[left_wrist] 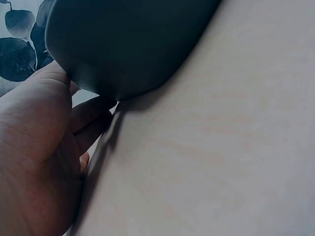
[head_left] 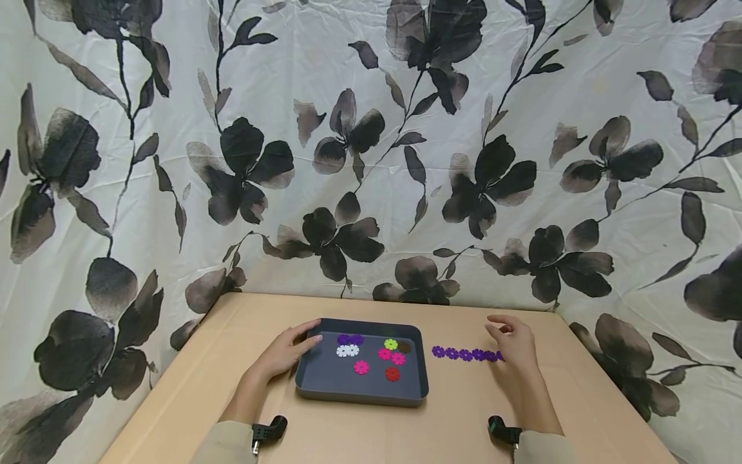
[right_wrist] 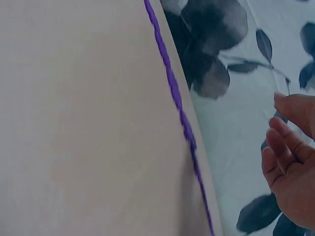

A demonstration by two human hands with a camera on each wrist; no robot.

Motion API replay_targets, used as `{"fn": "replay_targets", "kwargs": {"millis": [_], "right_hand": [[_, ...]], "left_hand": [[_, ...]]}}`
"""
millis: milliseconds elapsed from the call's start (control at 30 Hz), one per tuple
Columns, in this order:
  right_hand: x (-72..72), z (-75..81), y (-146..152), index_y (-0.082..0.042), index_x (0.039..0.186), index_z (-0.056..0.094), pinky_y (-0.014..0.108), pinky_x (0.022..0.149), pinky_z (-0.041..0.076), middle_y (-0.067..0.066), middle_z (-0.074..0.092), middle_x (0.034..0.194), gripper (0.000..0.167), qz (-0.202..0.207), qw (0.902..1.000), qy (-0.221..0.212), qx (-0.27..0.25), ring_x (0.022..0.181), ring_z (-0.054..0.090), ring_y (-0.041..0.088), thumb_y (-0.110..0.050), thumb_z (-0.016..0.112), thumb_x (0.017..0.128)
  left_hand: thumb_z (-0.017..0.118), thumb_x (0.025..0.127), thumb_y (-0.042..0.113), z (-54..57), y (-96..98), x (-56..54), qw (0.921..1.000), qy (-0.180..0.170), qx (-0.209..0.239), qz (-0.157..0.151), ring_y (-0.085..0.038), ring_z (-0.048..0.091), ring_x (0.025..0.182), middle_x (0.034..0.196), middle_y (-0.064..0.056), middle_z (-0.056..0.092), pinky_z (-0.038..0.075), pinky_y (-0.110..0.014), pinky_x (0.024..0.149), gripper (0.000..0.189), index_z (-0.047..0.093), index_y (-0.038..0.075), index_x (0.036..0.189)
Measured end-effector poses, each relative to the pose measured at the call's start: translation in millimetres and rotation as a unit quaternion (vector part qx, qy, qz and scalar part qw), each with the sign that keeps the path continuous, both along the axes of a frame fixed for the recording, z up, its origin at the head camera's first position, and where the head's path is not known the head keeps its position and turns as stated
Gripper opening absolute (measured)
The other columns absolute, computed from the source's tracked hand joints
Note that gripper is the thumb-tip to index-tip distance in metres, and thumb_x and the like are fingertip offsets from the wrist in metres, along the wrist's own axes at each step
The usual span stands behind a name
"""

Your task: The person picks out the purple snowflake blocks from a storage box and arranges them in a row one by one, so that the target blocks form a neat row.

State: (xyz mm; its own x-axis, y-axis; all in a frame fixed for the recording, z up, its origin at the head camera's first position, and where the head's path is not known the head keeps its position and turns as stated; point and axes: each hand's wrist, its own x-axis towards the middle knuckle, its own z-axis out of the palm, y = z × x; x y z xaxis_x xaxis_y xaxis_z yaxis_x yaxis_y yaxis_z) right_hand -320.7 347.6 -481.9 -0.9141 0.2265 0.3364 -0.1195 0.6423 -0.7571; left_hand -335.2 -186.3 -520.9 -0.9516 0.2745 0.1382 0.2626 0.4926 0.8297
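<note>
My left hand [head_left: 283,352] grips the left side of a dark grey tray [head_left: 324,381], its fingers at the rim near the far left corner. Flower-shaped plastic discs in purple, white [head_left: 348,350], yellow-green [head_left: 391,344], brown, pink [head_left: 362,367] and red [head_left: 392,374] lie inside the tray. To its right, a row of linked purple discs [head_left: 466,354] stretches across the table. Over the right end of that row is my right hand [head_left: 518,345], fingers loosely bent. In the right wrist view nothing shows between its thumb and fingertips, and the purple row [right_wrist: 172,86] lies apart from them.
The light wooden table [head_left: 464,412] narrows toward its far edge. Right behind it hangs a pale cloth [head_left: 359,193] printed with dark flowers. A black wrist camera [head_left: 270,430] sits at the left sleeve and another [head_left: 503,430] at the right.
</note>
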Motion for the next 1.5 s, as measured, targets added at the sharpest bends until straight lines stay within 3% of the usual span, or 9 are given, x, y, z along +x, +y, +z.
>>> {"fn": "replay_targets", "kwargs": {"millis": [400,700,900,1167,1500], "right_hand": [[-6.2,13.5,-61,-0.005,0.123,0.075,0.021,0.08,0.05,0.013,0.072,0.121,0.028,0.091,0.9952,0.025,-0.026,0.097,0.059,0.016,-0.019,0.073,0.1],[-8.4,14.5,-114,-0.009,0.119,0.077,0.021,0.074,0.053,0.012,0.071,0.115,0.024,0.159,0.9866,0.038,-0.006,0.089,0.063,0.019,-0.013,0.078,0.095],[-8.4,13.3,-148,-0.011,0.119,0.076,0.021,0.071,0.053,0.014,0.069,0.113,0.026,0.198,0.9799,0.021,0.004,0.084,0.06,0.015,-0.012,0.079,0.093],[-9.4,13.5,-186,-0.009,0.119,0.076,0.021,0.07,0.054,0.012,0.071,0.11,0.026,0.262,0.9643,0.021,0.03,0.081,0.061,0.012,-0.014,0.079,0.093],[-15.2,8.5,-219,-0.005,0.124,0.074,0.035,0.088,0.055,0.011,0.07,0.12,0.032,0.316,0.9449,-0.014,0.084,0.105,0.063,0.026,-0.021,0.076,0.097]], "left_hand": [[0.063,0.1,0.054,-0.9,-0.8,0.0,1.0,-0.002,-0.003,0.006,-0.039,0.034,0.155,0.162,-0.012,0.046,0.024,-0.062,0.127,0.067,0.05,0.02,0.156],[0.062,0.101,0.053,-0.6,-1.1,-0.6,0.9999,0.001,-0.008,0.007,-0.038,0.034,0.155,0.163,-0.01,0.045,0.024,-0.061,0.127,0.065,0.05,0.02,0.156],[0.063,0.101,0.054,-0.3,-0.3,0.2,0.9999,-0.004,-0.003,0.01,-0.038,0.034,0.155,0.163,-0.011,0.045,0.024,-0.062,0.127,0.066,0.05,0.02,0.156],[0.063,0.1,0.055,-1.0,-1.8,0.4,0.9996,-0.01,-0.007,0.024,-0.037,0.035,0.155,0.163,-0.01,0.046,0.025,-0.062,0.127,0.063,0.052,0.025,0.155],[0.064,0.098,0.058,-0.6,-0.4,1.9,0.9995,-0.015,-0.007,0.029,-0.039,0.034,0.155,0.163,-0.011,0.046,0.023,-0.064,0.126,0.063,0.053,0.03,0.154]]}}
